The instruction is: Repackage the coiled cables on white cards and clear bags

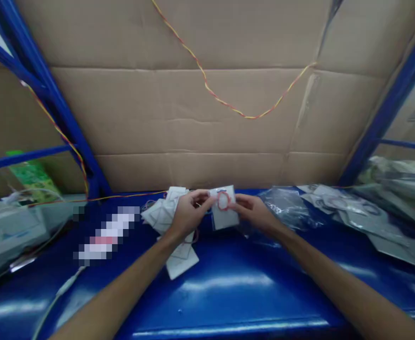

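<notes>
A small white card (225, 218) with a red loop of cord (224, 200) on its front is held up between both hands over the blue table. My left hand (192, 210) pinches the card's upper left edge, thumb in front. On the opposite side, my right hand (254, 210) grips the edge near the red loop. Whether the card sits inside a clear sleeve, I cannot tell. Behind and below my left hand lies a loose pile of similar white cards (182, 264), some with cords.
Clear plastic bags (285, 205) lie right of my hands, with flat packets (356, 208) stacked beyond. On the left are a partly pixelated white strip (122, 224) with a cable and a white box (19, 231). Cardboard (200, 137) and blue frame posts (387, 104) stand behind the blue table (235, 293).
</notes>
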`<state>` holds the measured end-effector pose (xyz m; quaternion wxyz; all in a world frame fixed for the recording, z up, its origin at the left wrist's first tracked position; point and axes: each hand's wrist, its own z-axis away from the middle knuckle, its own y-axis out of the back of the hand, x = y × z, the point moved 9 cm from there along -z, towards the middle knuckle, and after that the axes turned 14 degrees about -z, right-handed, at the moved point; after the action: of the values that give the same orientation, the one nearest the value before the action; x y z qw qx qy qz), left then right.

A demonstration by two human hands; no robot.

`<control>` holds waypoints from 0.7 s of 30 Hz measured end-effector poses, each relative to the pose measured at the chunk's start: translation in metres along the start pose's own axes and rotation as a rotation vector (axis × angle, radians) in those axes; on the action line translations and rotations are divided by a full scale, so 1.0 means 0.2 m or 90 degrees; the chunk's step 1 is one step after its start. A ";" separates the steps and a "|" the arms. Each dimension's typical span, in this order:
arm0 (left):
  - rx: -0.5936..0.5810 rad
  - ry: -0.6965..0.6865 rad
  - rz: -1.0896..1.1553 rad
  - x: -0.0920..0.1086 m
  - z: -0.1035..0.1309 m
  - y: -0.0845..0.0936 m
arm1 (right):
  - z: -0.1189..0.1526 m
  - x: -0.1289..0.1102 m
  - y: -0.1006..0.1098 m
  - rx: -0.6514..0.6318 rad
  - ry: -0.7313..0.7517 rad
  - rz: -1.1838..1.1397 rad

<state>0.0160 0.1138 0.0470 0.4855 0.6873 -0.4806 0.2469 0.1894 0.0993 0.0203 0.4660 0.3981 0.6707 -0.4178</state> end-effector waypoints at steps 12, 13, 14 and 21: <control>0.103 -0.010 -0.209 -0.07 -0.02 0.07 | -0.09 -0.04 0.28 0.222 0.077 0.348; 0.102 -0.014 -0.229 -0.08 -0.02 0.07 | -0.09 -0.04 0.29 0.220 0.068 0.400; 0.103 -0.021 -0.250 -0.08 -0.02 0.07 | -0.08 -0.04 0.30 0.217 0.068 0.437; 0.088 -0.131 -0.378 -0.02 0.00 0.04 | -0.07 -0.08 0.19 0.099 0.140 0.728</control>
<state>0.0078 0.1150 0.0480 0.4371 0.8503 -0.2877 0.0556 0.2250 0.1225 0.0304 0.5145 0.7707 0.3612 -0.1039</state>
